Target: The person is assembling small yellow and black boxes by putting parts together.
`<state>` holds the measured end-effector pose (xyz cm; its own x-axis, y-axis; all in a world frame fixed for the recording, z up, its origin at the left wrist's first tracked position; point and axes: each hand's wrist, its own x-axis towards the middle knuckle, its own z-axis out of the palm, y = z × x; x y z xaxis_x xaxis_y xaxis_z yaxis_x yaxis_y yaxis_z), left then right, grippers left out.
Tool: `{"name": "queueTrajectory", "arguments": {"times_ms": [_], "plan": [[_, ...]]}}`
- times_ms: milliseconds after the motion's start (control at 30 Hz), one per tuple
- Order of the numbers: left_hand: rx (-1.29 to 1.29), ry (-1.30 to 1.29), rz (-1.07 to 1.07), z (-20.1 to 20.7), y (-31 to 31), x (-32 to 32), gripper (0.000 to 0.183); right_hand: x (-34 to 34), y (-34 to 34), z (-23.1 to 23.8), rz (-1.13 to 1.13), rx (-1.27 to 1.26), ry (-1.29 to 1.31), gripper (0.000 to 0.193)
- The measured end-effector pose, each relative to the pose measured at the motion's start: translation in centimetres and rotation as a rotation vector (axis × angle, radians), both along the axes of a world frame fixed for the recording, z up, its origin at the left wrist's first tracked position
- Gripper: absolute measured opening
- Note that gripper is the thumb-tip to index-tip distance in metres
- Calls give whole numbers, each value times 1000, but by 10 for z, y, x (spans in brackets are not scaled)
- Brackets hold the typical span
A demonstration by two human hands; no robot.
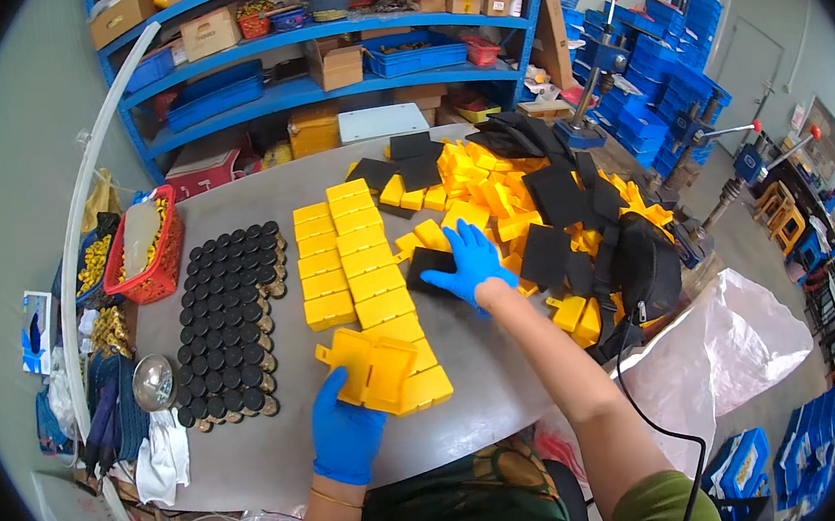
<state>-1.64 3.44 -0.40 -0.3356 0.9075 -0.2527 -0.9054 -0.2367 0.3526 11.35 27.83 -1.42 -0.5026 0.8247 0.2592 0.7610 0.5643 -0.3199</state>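
Note:
My left hand (347, 433), in a blue glove, grips an opened yellow plastic box (375, 363) whose lid is swung apart, close to the table's near side. My right hand (468, 264), also gloved in blue, is stretched over a black square pad (425, 269), fingers spread; whether it touches the pad I cannot tell. Between the hands run two columns of closed yellow boxes (372, 283). Beyond my right hand, loose yellow boxes (474, 170) lie in a heap, mixed with more black square pads (545, 256).
Tight rows of black-capped jars (226, 324) stand on the grey table (285, 454) at left. A red basket (173, 246) and a metal bowl (154, 382) sit near its left edge. At right are a black bag (647, 263), a white plastic sack (722, 342) and lever presses (609, 56).

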Motion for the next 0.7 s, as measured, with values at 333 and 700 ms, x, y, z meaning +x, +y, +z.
{"name": "queueTrajectory", "arguments": {"times_ms": [333, 700], "plan": [[-148, 1126, -18, -10, -20, -17, 53, 17, -72, 65, 471, -345, 535, 34], [-143, 734, 87, 15, -30, 3, 30, -13, -136, 76, 442, -262, 292, 32]]}}
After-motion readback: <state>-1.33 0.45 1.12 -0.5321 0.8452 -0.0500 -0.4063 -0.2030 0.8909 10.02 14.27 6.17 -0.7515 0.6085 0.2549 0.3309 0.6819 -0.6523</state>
